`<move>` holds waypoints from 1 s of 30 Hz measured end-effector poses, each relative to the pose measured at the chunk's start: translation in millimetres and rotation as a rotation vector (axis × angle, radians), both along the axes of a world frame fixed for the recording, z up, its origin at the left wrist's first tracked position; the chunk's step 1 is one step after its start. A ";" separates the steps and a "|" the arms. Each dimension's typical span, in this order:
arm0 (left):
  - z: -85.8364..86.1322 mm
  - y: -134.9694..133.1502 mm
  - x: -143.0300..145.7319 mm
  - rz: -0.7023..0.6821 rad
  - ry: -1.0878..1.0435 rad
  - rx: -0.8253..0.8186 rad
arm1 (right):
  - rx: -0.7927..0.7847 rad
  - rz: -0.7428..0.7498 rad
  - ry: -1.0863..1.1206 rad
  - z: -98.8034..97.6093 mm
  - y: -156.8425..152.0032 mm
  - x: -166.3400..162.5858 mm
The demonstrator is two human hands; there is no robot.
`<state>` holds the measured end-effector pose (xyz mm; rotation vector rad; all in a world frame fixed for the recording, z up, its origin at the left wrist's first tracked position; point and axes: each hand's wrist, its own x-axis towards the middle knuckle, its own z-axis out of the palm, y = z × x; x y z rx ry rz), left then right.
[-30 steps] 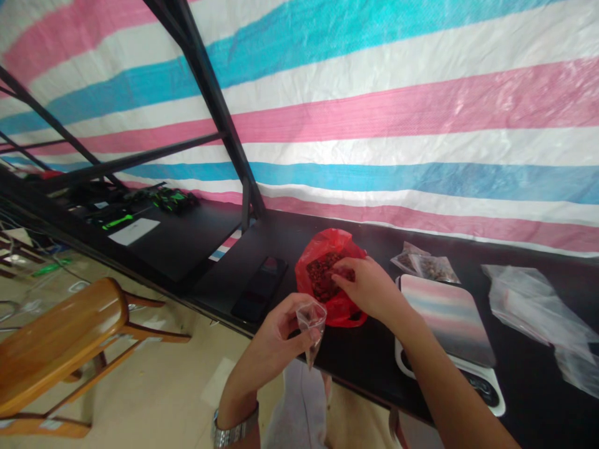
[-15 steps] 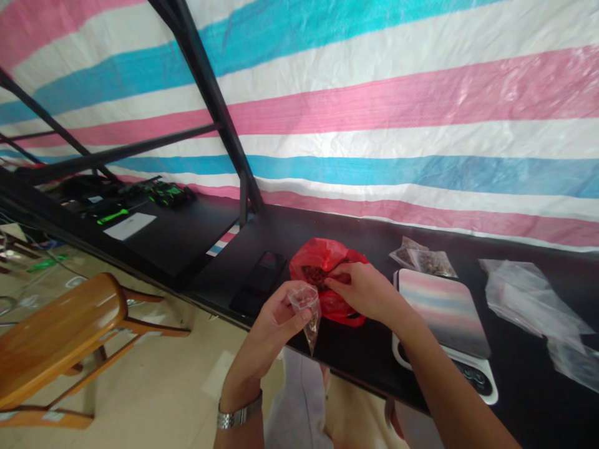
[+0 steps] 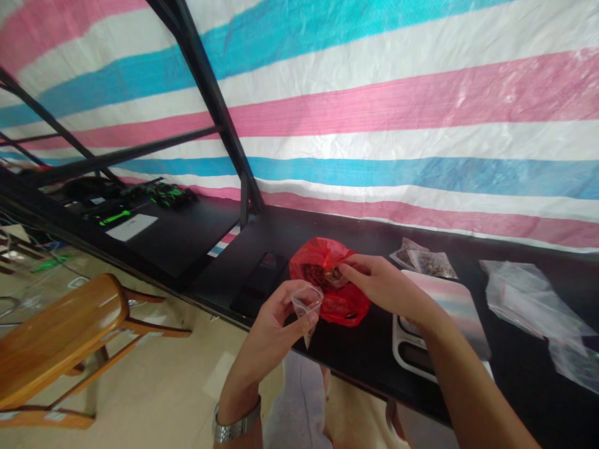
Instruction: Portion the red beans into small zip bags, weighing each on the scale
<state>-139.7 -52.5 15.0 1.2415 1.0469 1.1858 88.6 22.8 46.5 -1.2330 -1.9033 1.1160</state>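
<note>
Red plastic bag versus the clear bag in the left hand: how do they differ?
The red plastic bag rests on the black table; the clear bag is held in the left hand. The red plastic bag is larger and crumpled; the clear bag smaller, tapering downward. Both are open.

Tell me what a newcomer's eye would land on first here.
Probably the striped sheet across the background. Next, the open red bag on the black table, with the right hand at its mouth and the left hand holding a small clear bag close by.
</note>
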 end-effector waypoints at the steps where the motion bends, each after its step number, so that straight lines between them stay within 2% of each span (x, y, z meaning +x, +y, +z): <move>1: -0.4 1.0 2.6 0.018 0.021 0.002 | 0.007 0.012 0.029 5.6 -2.8 2.6; 5: -2.0 6.1 17.7 0.119 0.103 0.032 | 0.055 0.010 0.049 30.3 -18.0 3.3; 8: -2.4 8.8 29.9 0.187 0.136 0.038 | 0.130 -0.055 -0.043 41.8 -28.6 -4.7; 13: -1.7 10.1 42.4 0.223 0.185 0.086 | 0.397 -0.132 -0.307 42.9 -38.1 -15.7; 18: -1.9 9.2 42.2 0.216 0.191 0.063 | 0.506 -0.081 -0.374 41.7 -41.9 -19.0; 21: -3.2 8.8 40.3 0.221 0.180 0.056 | 0.513 -0.086 -0.342 42.7 -41.2 -18.6; 26: -2.8 6.1 30.2 0.208 0.129 0.025 | 0.509 -0.185 -0.281 41.7 -35.3 -9.3; 30: -1.7 0.9 6.7 0.089 0.122 -0.005 | 0.373 -0.143 -0.402 29.4 -26.9 -7.5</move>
